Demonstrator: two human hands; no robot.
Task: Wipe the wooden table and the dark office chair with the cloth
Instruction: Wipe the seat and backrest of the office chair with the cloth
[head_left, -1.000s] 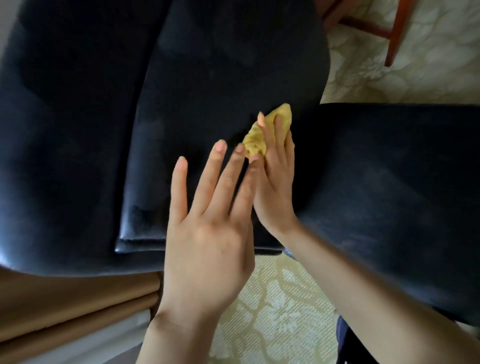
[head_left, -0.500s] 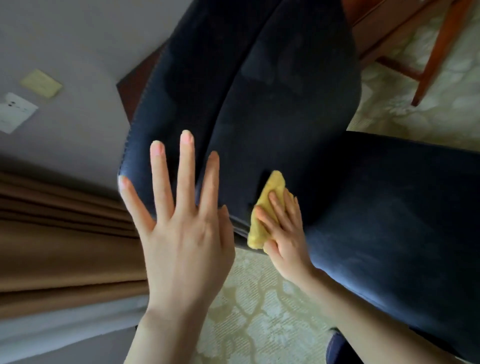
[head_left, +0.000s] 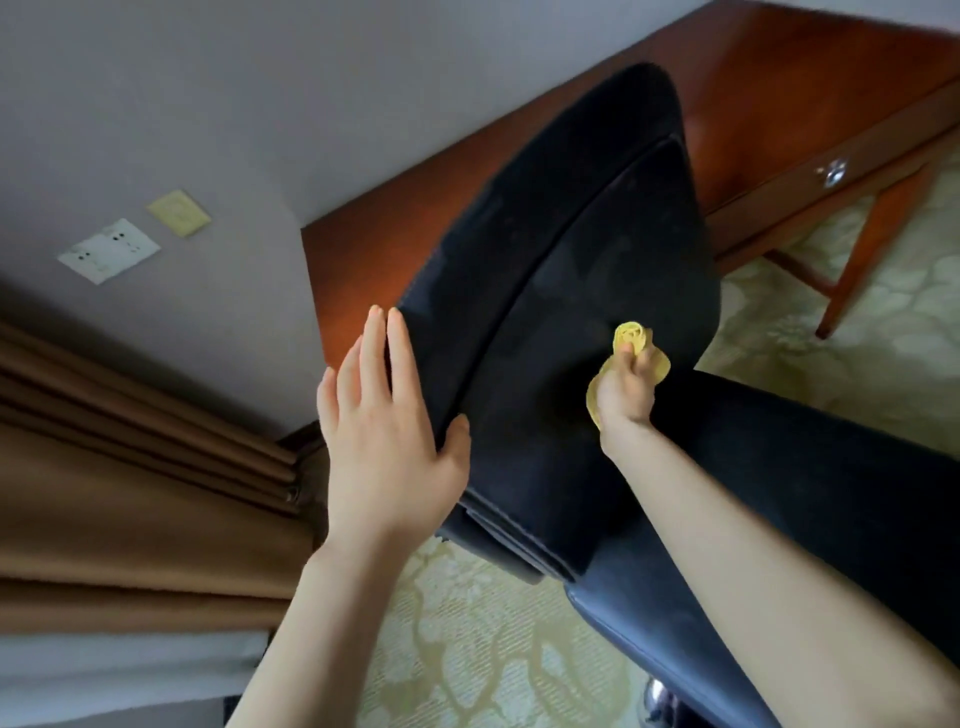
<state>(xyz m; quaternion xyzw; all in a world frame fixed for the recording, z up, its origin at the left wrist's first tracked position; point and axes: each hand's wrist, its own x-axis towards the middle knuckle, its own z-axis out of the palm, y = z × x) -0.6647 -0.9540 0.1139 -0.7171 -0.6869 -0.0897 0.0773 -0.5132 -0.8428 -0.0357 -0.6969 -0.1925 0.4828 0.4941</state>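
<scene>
The dark office chair (head_left: 571, 249) fills the middle of the view, its backrest running up toward one o'clock and its seat (head_left: 789, 467) stretching away toward four o'clock. The person's left hand (head_left: 384, 447) lies against the backrest's outer edge at about nine o'clock from the chair's centre. Its fingers (head_left: 397, 353) are straight and close together, flat along the side, while the thumb rests on the front padding (spread rather than curled, so nothing is clutched). The right hand (head_left: 626, 392) sits low on the front pad. Its fingers are curled tight round the yellow cloth (head_left: 631, 335), which is bunched into a wad. One lump pokes out above the knuckles at twelve o'clock from the hand, and folds show at either side. The wad is pressed to the upholstery near the backrest's right edge.

Behind the chair, toward one and two o'clock, stands the wooden table (head_left: 753, 78), reddish and glossy, with a shiny drawer knob (head_left: 832, 171) and a slanting leg (head_left: 862, 260). A brown curtain (head_left: 130, 493) hangs at eight o'clock. On the grey wall at ten o'clock sit a white wall plate (head_left: 109, 250) and, just beside it, a yellowish plate (head_left: 179, 213). Pale patterned carpet (head_left: 493, 649) shows at six o'clock beneath the forearms.
</scene>
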